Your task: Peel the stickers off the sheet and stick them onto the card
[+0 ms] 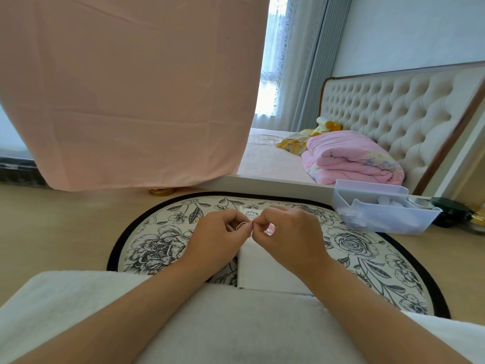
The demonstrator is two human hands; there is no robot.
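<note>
The left hand point(219, 233) pinches a small sticker point(239, 226), fingers curled. The right hand point(287, 232), at its 3 o'clock, pinches it too.

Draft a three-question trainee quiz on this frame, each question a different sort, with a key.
1. True or false: the left hand and the right hand both pinch a small sticker between them.
2. The white card lies: A) on the bed; B) on the floral mat, under the hands; C) on the bare floor.
3. Fill in: the clear plastic bin stands to the person's ____ of the mat.
Key: 1 true; 2 B; 3 right.
</note>
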